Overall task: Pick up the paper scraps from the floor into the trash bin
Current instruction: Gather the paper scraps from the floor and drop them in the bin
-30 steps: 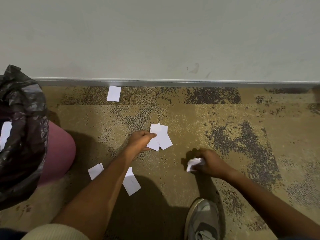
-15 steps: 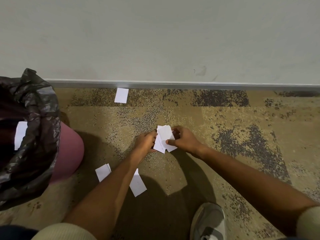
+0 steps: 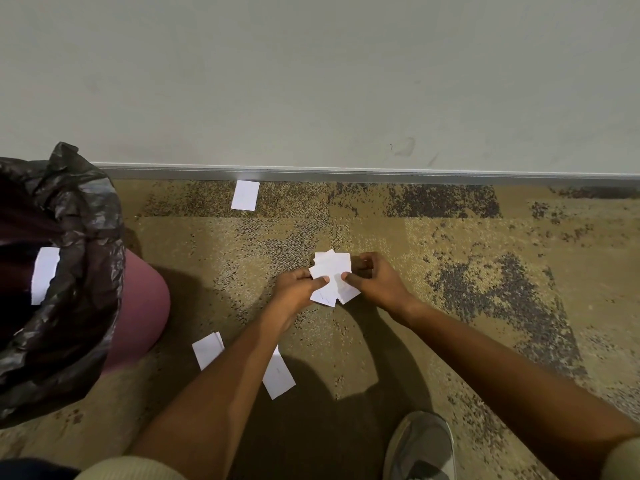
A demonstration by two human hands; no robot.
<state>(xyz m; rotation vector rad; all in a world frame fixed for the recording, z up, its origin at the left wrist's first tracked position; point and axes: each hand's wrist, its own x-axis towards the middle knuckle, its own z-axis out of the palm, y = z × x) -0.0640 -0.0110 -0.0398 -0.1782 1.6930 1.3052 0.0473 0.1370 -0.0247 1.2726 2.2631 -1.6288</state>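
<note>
A small stack of white paper scraps point(image 3: 333, 276) is pinched between my left hand point(image 3: 296, 289) and my right hand point(image 3: 379, 282), just above the carpet in the middle of the view. One loose scrap point(image 3: 245, 195) lies by the wall's base strip. Another scrap point(image 3: 207, 349) lies left of my left forearm, and a third point(image 3: 277, 375) is partly hidden under that forearm. The pink trash bin point(image 3: 142, 306) with a black liner point(image 3: 76, 271) stands at the left; a white scrap point(image 3: 44, 274) shows inside it.
A pale wall point(image 3: 311, 81) with a metal base strip point(image 3: 346, 174) runs across the back. My grey shoe point(image 3: 419, 445) rests on the patterned tan carpet at the bottom right.
My right hand left the spot near the shoe with its crumpled scrap and came up to the stack in my left hand. Both hands now hold the stack.
</note>
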